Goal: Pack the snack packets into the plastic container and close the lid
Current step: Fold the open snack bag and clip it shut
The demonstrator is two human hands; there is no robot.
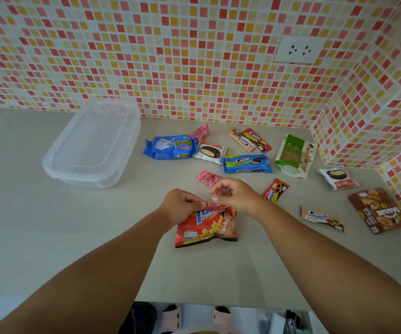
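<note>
Both pinching the top edge of the red potato snack bag (206, 225) — left hand (180, 206) curled on one side, right hand (234, 195) on the other, fingertips nearly touching. Bag bottom resting on the grey counter (50, 225). Beyond, scattered packets: pink wafer (207, 178), blue cream biscuits (246, 163), choco pie (210, 153). Plastic container (91, 145) well apart to the left, seemingly lidded and empty. Risk — pulling the seam apart could tear the bag; puffy bag could also stop the lid closing.
</note>
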